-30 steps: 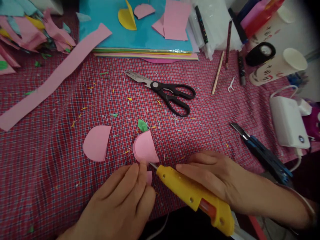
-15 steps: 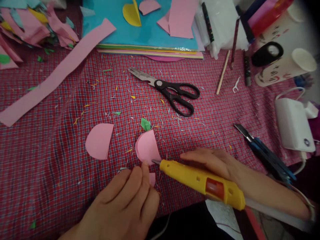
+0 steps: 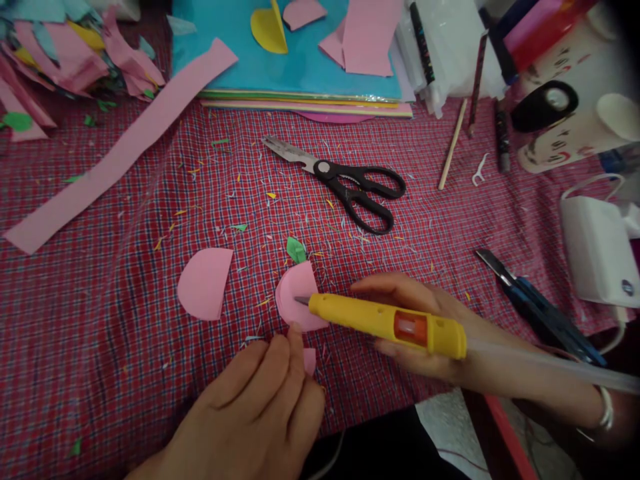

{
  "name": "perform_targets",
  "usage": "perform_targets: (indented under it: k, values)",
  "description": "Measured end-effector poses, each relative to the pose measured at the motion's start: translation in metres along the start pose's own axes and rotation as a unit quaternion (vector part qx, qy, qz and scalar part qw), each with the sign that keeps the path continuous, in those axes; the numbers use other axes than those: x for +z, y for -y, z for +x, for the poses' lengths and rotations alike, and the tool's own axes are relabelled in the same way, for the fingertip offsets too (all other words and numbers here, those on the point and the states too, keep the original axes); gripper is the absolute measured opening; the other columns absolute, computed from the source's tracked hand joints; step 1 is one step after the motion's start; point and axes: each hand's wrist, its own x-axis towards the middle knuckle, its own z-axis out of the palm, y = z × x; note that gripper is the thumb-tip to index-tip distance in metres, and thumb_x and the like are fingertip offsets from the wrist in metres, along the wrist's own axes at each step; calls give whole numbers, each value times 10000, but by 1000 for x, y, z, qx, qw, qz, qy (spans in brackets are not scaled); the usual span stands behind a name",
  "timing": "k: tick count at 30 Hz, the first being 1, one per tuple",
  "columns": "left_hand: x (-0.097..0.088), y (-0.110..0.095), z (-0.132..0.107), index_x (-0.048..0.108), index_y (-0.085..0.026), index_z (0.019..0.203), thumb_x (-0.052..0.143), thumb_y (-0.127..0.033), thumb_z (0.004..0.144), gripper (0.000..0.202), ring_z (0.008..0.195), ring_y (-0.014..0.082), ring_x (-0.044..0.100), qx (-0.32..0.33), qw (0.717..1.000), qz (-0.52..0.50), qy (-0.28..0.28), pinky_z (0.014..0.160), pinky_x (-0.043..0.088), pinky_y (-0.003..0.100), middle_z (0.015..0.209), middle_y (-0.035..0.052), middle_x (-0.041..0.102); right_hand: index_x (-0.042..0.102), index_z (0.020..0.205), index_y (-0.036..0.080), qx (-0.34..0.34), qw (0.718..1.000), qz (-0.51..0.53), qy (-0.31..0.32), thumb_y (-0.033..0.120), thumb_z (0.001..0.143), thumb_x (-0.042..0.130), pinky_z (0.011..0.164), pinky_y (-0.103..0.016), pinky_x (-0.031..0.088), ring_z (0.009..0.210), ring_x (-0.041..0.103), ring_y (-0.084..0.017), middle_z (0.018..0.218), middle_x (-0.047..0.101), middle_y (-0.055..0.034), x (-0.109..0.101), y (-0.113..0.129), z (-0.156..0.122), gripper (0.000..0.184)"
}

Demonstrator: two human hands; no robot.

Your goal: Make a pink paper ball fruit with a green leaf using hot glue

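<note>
- Right hand (image 3: 420, 303) has its fingers wrapped tight around a yellow glue gun (image 3: 387, 323), which lies nearly level and points to the person's left.
- The gun's metal tip sits on the pink half-circle (image 3: 300, 280), about mid-piece. I can't tell whether any glue is coming out.
- That pink half-circle lies on the red checked surface (image 3: 100, 333), front and centre, just beyond the left hand (image 3: 255, 407).
- The left hand isn't gripping anything. Its fingers are loose and lying together, with one fingertip (image 3: 295, 331) touching the half-circle's near edge.
- A small pink scrap (image 3: 310, 360) peeks out beside those fingers.
- A green scrap (image 3: 296, 250) touches the far edge of the half-circle (leaf-shaped, kinda).
- A second pink half-circle (image 3: 205, 283) lies near it on the left, not touching.
- Black-handled scissors (image 3: 345, 183) lie closed further back, well clear of both hands.
- A long pink strip (image 3: 120, 150) runs diagonally on the left, and its far end lies over a stack of coloured sheets (image 3: 300, 67) with a blue one on top.
- Off to the right are a blue utility knife (image 3: 540, 307), a white box (image 3: 597, 250) and a paper cup (image 3: 575, 137) on its side.
- Tiny paper trimmings are scattered all over the cloth.
</note>
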Motion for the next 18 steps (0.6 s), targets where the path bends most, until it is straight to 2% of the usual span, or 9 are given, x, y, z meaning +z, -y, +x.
perform_targets:
  k: [4, 6, 11, 18]
  values:
    - [0, -1, -1, 576, -175, 1019, 328, -130, 945, 263, 1026, 215, 574, -1, 1000, -1, 4, 923, 370, 363, 1010, 77, 720, 481, 1296, 249, 30, 1000, 7, 0, 290, 853, 655, 624, -257, 554, 838, 693, -191, 1097, 684, -56, -3, 2, 0, 478]
    - [0, -1, -1, 575, -181, 1015, 324, -137, 948, 264, 1011, 211, 582, -4, 1000, 0, -1, 921, 366, 359, 985, 64, 726, 466, 1310, 262, 23, 1000, 20, -6, 286, 855, 652, 655, -257, 556, 882, 685, -192, 1120, 674, -52, -3, -1, -2, 491]
    - [0, 1, -1, 576, -189, 1018, 365, -131, 924, 238, 1004, 204, 595, 1, 1000, 5, 10, 938, 359, 353, 996, 51, 730, 471, 1304, 272, 25, 999, 37, 25, 305, 842, 658, 684, -267, 546, 912, 673, -195, 1124, 670, -45, -3, -6, -2, 500]
    - [1, 2, 0, 574, -173, 1027, 332, -127, 942, 260, 1005, 219, 590, 7, 1000, 5, 1, 929, 356, 361, 993, 70, 737, 489, 1262, 258, 15, 997, 63, -37, 321, 880, 621, 653, -249, 514, 821, 651, -158, 1072, 670, -31, 2, 0, 11, 409]
